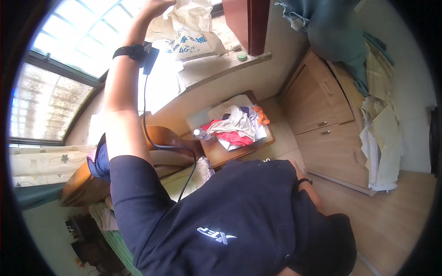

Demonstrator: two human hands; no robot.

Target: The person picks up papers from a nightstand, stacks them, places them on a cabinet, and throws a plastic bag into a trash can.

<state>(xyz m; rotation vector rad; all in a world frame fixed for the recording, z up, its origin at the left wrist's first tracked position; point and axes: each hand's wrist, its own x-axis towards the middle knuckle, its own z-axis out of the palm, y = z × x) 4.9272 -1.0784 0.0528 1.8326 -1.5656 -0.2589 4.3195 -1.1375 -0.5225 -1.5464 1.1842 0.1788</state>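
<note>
My left arm reaches up to the window sill, and my left hand point(158, 6) is at the upper edge of the picture, partly cut off. Its fingers look closed on the top of a white plastic bag point(197, 34) with blue print, which rests on the sill. A black band with a small dark device point(149, 59) circles that wrist, and a black cable point(146, 115) runs down from it. My right arm hangs low beside my body with a dark wristband. Only a little of my right hand point(293, 166) shows past my dark shirt; its fingers are hidden.
A small wooden table point(264, 143) below the sill bears piled clothes point(237, 124) and a clear bottle point(202, 134). Wooden cabinets point(322, 115) stand right, with papers point(382, 138) and teal cloth point(329, 34) above. A round green item point(242, 56) lies on the sill. A wooden chair point(168, 135) stands left.
</note>
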